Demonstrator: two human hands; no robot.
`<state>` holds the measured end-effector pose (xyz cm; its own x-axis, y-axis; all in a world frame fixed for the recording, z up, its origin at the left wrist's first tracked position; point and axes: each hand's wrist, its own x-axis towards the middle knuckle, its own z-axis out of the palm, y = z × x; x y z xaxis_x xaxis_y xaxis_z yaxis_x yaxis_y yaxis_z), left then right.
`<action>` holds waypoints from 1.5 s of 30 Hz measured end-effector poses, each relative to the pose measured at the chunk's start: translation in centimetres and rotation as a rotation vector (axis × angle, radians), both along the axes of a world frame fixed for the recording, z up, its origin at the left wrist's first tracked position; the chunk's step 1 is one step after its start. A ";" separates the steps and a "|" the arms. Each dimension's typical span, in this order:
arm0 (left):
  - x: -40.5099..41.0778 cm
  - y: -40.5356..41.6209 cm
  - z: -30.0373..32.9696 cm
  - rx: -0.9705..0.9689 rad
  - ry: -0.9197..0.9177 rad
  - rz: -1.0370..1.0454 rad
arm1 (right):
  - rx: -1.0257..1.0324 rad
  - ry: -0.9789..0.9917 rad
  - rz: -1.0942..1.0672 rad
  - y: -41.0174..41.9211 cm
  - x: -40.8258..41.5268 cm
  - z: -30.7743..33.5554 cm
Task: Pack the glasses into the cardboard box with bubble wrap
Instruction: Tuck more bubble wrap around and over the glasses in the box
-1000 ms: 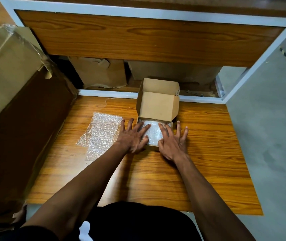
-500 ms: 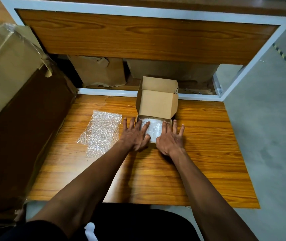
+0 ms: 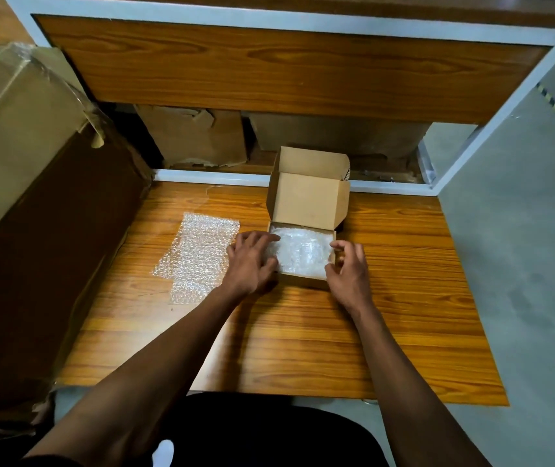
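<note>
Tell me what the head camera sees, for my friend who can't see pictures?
Two hands work at a small open cardboard box filled with bubble wrap on a wooden table: the left hand rests on its left edge, the right hand curls at its right edge. A loose bubble wrap sheet lies left of it.

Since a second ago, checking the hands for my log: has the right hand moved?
Yes. The right hand slid rightward off the bubble wrap to the cardboard box's right wall.
</note>
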<state>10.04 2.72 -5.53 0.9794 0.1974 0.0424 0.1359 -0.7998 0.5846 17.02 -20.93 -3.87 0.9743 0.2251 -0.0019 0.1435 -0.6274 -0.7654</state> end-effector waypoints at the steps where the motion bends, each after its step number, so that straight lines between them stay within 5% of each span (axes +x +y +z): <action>1: -0.2 0.3 -0.1 -0.005 -0.004 -0.009 | -0.001 0.038 0.021 -0.4 0.0 -0.2; 10: -0.4 0.9 -0.3 0.001 -0.002 -0.059 | -0.002 0.275 0.018 -0.7 1.3 -0.2; 18: -0.6 1.3 -0.7 -0.012 -0.039 -0.075 | -0.145 0.008 0.093 -2.2 1.0 0.5; 27: -0.5 1.2 -0.6 -0.006 -0.044 -0.083 | -0.204 -0.041 0.131 -1.9 0.9 1.8; 34: -0.4 1.1 -0.8 0.003 -0.037 -0.071 | -0.568 -0.100 0.136 1.3 0.8 2.8; 41: -0.3 1.0 -0.8 0.012 -0.047 -0.068 | -0.588 0.107 0.279 0.3 2.9 2.8; 45: -0.2 1.0 -0.9 0.006 -0.052 -0.060 | -0.544 0.165 0.190 0.5 3.6 2.9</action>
<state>9.83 3.67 -6.39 0.9859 0.1381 0.0941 0.0575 -0.8090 0.5850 20.62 -20.42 -0.99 0.8942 0.3198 -0.3134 0.1981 -0.9103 -0.3635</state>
